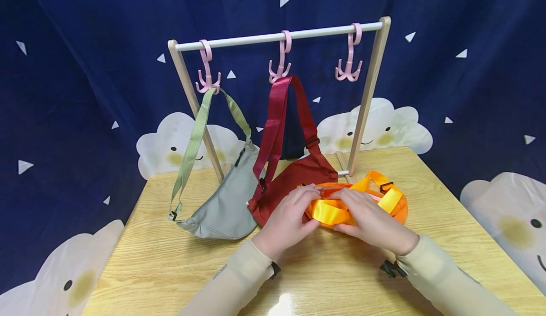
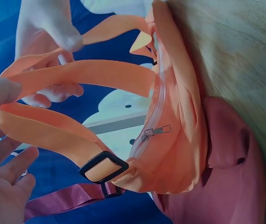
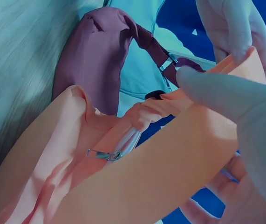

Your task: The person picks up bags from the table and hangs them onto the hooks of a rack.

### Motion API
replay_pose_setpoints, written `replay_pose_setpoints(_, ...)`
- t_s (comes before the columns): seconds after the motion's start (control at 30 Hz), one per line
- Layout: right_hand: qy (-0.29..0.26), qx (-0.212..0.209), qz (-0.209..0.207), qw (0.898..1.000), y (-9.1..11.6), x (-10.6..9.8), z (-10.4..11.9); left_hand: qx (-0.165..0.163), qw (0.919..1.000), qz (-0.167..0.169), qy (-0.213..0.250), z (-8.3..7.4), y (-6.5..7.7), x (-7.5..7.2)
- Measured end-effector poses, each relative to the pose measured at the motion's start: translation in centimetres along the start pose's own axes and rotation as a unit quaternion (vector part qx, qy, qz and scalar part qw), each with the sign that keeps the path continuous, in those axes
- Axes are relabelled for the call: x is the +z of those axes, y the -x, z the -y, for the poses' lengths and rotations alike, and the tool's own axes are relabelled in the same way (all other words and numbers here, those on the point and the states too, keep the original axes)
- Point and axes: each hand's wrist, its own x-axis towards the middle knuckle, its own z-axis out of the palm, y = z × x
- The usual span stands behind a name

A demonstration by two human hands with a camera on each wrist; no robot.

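An orange sling bag (image 1: 399, 212) lies on the table in front of me, its webbing strap (image 1: 330, 212) folded into loops. My left hand (image 1: 287, 221) pinches the strap between thumb and fingers. My right hand (image 1: 370, 219) holds the same strap a short way to the right. In the left wrist view the bag's zipper pull (image 2: 156, 132) and black buckle (image 2: 104, 167) show. The right thumb lies across the strap (image 3: 170, 158) in the right wrist view. A dark red sling bag (image 1: 279, 193), hung by its strap, is just behind my left hand.
A rack with a white bar (image 1: 256, 40) stands at the back, carrying pink hooks. A grey-green bag (image 1: 232, 207) hangs from the left hook (image 1: 207, 76); the red bag's strap hangs on the middle hook (image 1: 279, 65). The right hook (image 1: 350, 62) carries nothing. Wooden table (image 1: 162, 268) lies beneath.
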Motion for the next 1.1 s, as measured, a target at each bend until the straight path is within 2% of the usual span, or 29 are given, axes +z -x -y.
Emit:
replay_pose_setpoints(0.23, 0.004, 0.028, 0.0, 1.0, -0.1, 0.4, -0.5, -0.016, 0.9998, 0.001, 0.012, 0.1, 0.1, -0.4)
replay_pose_setpoints(0.37, 0.005, 0.024, -0.008, 1.0, -0.2, 0.7, -1.0, -0.029, 0.9993, 0.004, 0.024, 0.3, 0.2, -0.6)
replay_pose_setpoints(0.73, -0.008, 0.021, -0.033, 0.999, -0.4, 0.8, -2.6, -0.061, 0.9964, -0.02, 0.056, 1.1, 0.6, -0.9)
replay_pose_setpoints(0.97, -0.013, 0.021, -0.051, 0.998, -0.3, 0.7, -3.9, -0.074, 0.995, -0.042, 0.052, 1.8, 1.0, -0.8)
replay_pose_setpoints(1.1, -0.016, 0.019, -0.061, 0.998, -0.1, 0.6, -4.5, -0.088, 0.9936, -0.044, 0.056, 2.1, 1.1, -0.9)
